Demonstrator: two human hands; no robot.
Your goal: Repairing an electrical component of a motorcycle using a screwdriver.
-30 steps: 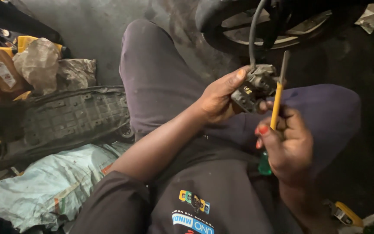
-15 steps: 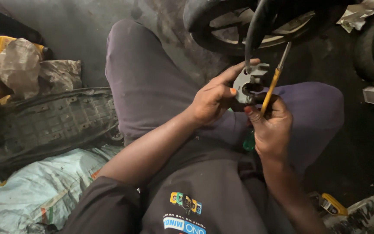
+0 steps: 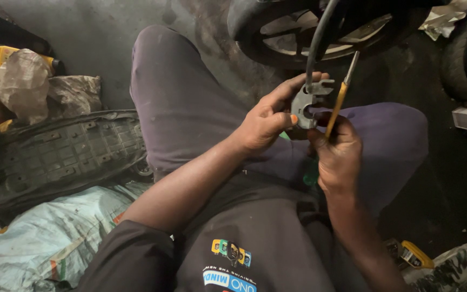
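Both hands have drifted left; left hand (image 3: 263, 121) grip holds the grey bracket (image 3: 308, 103), right hand (image 3: 337, 157) the screwdriver (image 3: 340, 100).

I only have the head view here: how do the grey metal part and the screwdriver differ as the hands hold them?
The grey metal part is chunky and notched, with a black hose running up from it; the screwdriver is slim and straight, with a yellow shaft section and bare metal tip. The left hand pinches the part; the right hand grips the screwdriver, tip pointing up. Both are held above the lap.
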